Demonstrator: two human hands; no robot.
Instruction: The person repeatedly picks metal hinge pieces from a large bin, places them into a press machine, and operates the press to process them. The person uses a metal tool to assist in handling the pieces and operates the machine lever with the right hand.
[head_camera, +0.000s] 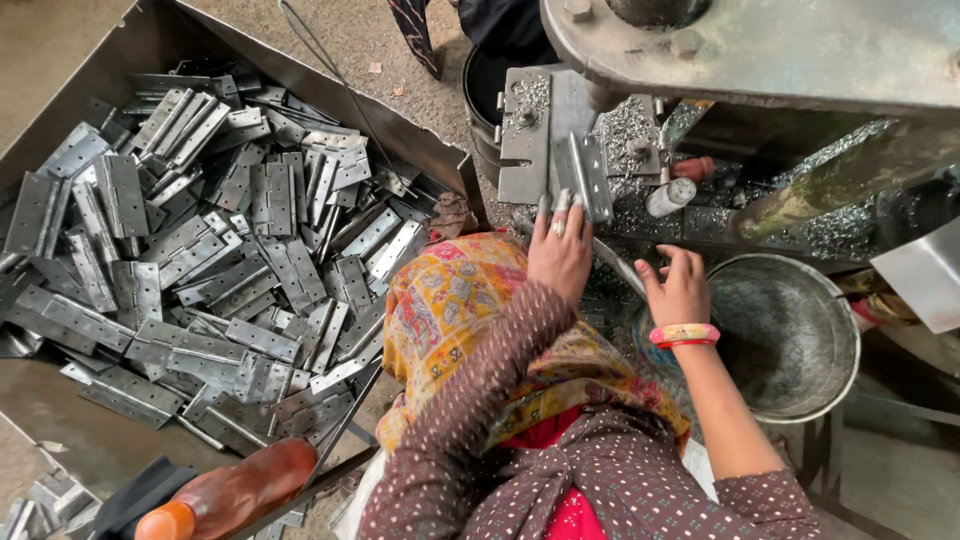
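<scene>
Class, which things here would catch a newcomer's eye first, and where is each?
A heap of grey metal hinges fills the tray on the left. At centre, both hands work at a machine: the left hand touches a hinge; the right hand reaches beside a steel bowl.

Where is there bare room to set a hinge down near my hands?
The round metal bowl, right of the right hand, looks largely bare inside. The tray's near corner, below the hinge pile, is bare too. It is crowded on the machine bed at the left hand, strewn with shavings, a hinge and small parts.
</scene>
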